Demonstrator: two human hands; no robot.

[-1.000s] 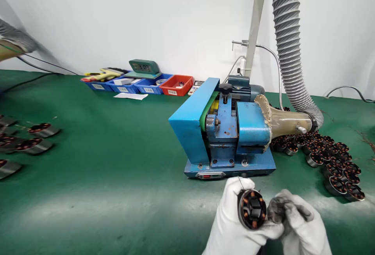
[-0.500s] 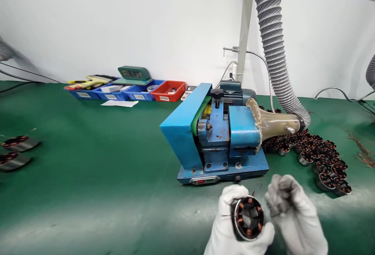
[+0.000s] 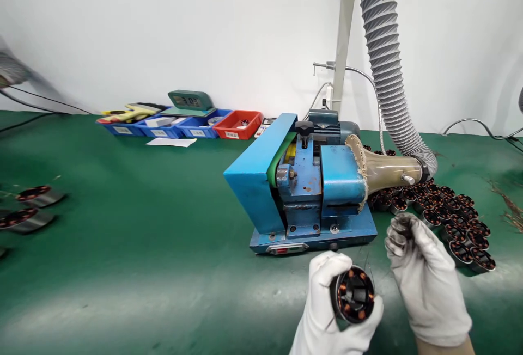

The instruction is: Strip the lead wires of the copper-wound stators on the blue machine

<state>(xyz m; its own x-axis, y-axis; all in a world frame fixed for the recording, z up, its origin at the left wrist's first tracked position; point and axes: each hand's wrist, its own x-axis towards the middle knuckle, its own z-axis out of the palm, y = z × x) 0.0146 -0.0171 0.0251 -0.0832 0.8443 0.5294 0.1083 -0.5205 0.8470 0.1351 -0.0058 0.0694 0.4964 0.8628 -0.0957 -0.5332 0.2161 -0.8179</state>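
While the left hand (image 3: pixel 322 311), in a white glove, sits low in view with its fingers closed round a round black motor stator with copper windings (image 3: pixel 353 294), the right hand (image 3: pixel 427 284), gloved white, stands just right of it, not touching. Its wrist is low, and its grey-soiled fingertips (image 3: pixel 398 230) are curled in and pinched together. Whether a wire lies between them cannot be told.

Stator: open bore faces the camera, with copper coils spaced round the inner wall. It is held above the green table (image 3: pixel 143 246), just in front of the blue bench machine (image 3: pixel 306 186).

Counts:
- One stator in hand.
- Two loose stators (image 3: pixel 38 196) lie clear at the table's left.
- A heap of stators (image 3: pixel 449 213) lies right of the machine, overlapping, so no exact count.
- One grey ribbed hose (image 3: pixel 384 72).
- Three blue bins (image 3: pixel 159 126).
- One red bin (image 3: pixel 237 125).
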